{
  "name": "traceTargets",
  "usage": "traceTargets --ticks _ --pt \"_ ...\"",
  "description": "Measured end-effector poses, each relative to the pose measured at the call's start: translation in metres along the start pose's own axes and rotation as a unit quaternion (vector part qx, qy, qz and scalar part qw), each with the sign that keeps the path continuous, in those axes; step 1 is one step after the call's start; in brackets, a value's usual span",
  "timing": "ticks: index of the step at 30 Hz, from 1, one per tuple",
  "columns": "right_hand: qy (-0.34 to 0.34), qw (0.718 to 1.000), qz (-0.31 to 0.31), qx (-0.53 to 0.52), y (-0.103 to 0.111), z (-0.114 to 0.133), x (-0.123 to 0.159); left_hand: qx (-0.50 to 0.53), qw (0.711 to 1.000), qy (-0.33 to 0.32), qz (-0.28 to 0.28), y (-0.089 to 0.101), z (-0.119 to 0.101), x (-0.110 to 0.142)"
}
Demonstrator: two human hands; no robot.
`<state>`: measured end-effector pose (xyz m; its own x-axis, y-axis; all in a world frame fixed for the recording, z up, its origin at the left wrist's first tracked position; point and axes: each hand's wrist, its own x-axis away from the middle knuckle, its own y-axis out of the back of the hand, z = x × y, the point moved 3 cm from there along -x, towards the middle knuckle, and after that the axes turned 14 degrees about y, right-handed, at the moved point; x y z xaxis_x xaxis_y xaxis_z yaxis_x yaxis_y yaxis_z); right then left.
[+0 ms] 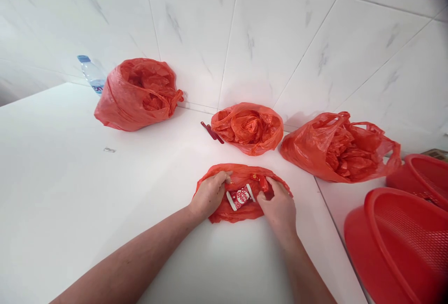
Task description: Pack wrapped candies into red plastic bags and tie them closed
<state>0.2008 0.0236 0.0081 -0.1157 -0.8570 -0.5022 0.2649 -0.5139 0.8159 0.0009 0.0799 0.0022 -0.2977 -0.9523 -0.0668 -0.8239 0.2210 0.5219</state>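
Note:
A small red plastic bag (241,173) lies on the white counter (70,192) in front of me. My left hand (209,195) grips its left edge with the fingers curled. The right hand (278,206) pinches the bag's right edge. Between the two hands, inside the bag, sits a small red and white packet (240,196) beside a small red piece (263,183).
Three other red plastic bags stand along the tiled wall: one at the left (138,93), one in the middle (249,128), one at the right (338,147). A water bottle (91,75) stands behind the left bag. Red sticks (212,132) lie nearby. Red baskets (402,243) sit at the right.

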Motion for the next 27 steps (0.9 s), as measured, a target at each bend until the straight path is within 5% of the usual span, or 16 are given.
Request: traceTargets --ticks 6,14,22,27 --pt "0.036 0.992 -0.103 -0.057 0.012 0.006 -0.002 0.057 0.998 -0.023 -0.02 0.003 0.0 0.001" --pt "0.18 0.979 -0.094 -0.026 0.01 0.047 0.009 0.092 0.994 -0.054 -0.027 0.002 -0.002 0.002" --pt "0.073 0.995 -0.005 -0.067 -0.015 0.051 0.014 0.097 0.995 -0.028 -0.026 0.003 -0.002 0.002" --pt "0.057 0.978 0.01 -0.203 -0.016 0.051 0.016 0.112 0.993 -0.017 -0.036 0.004 -0.001 0.001"
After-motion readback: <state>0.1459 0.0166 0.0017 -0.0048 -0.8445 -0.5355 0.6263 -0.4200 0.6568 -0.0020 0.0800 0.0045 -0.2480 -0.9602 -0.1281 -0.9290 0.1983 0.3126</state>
